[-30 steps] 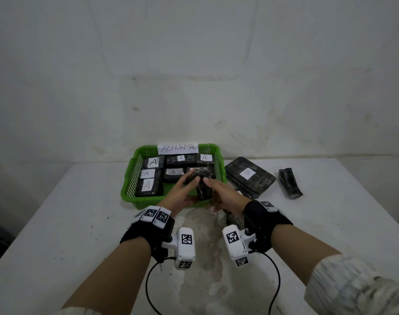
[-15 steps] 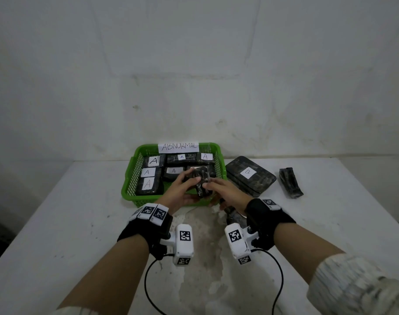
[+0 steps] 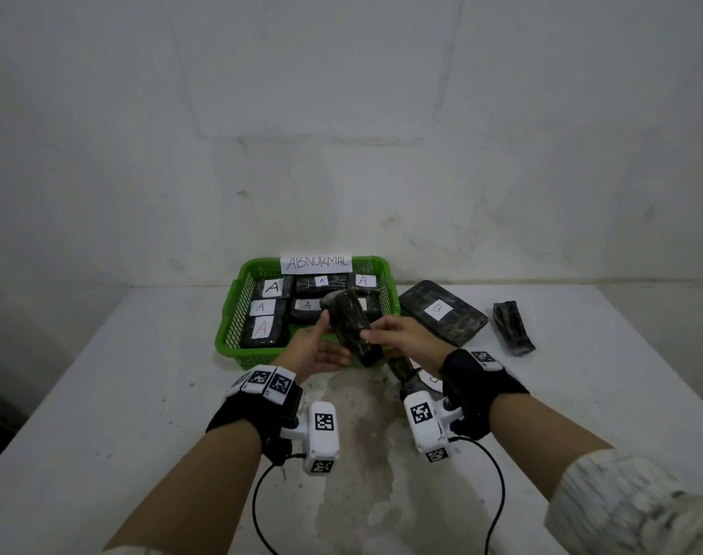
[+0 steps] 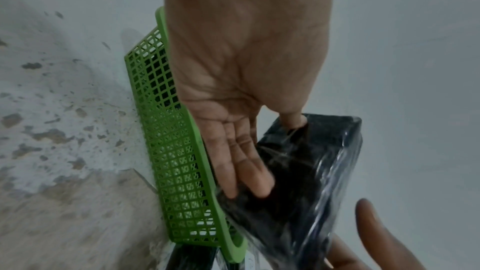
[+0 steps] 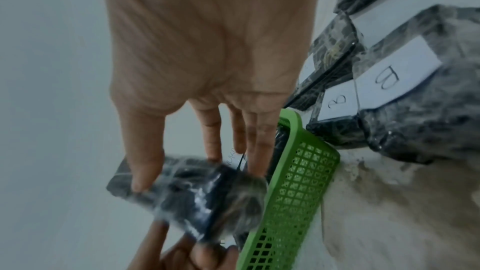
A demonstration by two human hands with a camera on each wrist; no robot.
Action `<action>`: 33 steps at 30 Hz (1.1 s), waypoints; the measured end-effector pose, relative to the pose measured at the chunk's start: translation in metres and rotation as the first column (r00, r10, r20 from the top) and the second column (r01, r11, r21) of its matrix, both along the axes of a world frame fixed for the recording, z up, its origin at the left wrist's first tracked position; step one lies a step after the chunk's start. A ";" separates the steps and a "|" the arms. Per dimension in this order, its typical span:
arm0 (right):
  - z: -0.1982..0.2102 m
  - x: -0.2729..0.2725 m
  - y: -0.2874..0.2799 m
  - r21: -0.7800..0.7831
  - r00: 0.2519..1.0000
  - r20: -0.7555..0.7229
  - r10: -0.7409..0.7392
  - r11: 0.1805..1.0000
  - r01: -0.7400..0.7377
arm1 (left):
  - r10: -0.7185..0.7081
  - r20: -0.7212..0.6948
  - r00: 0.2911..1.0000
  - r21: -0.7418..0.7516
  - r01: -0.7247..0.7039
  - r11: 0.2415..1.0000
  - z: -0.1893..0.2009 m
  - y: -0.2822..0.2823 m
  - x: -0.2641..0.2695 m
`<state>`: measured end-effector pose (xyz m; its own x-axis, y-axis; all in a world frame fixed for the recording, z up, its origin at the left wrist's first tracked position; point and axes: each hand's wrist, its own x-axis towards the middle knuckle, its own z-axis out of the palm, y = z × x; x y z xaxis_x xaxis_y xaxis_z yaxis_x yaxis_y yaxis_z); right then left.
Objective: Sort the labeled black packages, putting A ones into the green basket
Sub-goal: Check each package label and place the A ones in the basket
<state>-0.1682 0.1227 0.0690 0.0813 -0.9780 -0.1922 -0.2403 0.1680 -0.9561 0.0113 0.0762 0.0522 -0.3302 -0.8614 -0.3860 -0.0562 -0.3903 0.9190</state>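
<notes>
- Holding one black package between them, both hands sit at the middle of the head view, just above the near rim of the green basket; the left hand cups it from below and the left, thumb up against its side, and the right hand pinches its right edge.
- From the head view alone you can read the basket's contents: packages marked A lying flat in rows, with a paper sign on the far rim.
- To the right of the basket on the white surface lies a package marked B, and further right an unmarked dark one.
- Only the right wrist view shows two more B labels at its right side, on packages just beside the basket corner; in the head view the right hand hides most of these.
- The left wrist view shows straight fingers flat on the held package's dark wrap, thumb tip on its upper end.
- No label shows on the held package in any view, so its letter cannot be told; the right wrist view of it is smeared by blur.
</notes>
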 end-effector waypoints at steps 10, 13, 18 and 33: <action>-0.002 0.009 0.005 -0.019 0.970 0.239 -0.039 0.999 0.044 | 0.086 0.123 0.989 0.126 -0.102 0.987 0.005 0.000 -0.004; 0.000 0.014 0.003 -0.065 0.984 0.175 -0.039 0.997 0.051 | 0.021 0.184 0.983 0.129 -0.045 0.991 0.006 0.005 -0.006; -0.002 0.016 0.004 -0.060 0.995 0.085 -0.054 0.996 0.059 | -0.041 0.155 0.987 0.057 0.032 0.998 0.012 0.014 -0.007; 0.002 0.017 0.008 0.147 0.850 0.457 -0.261 0.965 0.217 | -0.202 0.082 0.976 0.015 0.202 0.979 0.042 0.020 -0.016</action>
<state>-0.1514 0.1305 0.0708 -0.0507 -0.9600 -0.2753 0.2907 0.2496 -0.9237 -0.0052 0.0964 0.0943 -0.4638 -0.7777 -0.4244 -0.2104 -0.3686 0.9055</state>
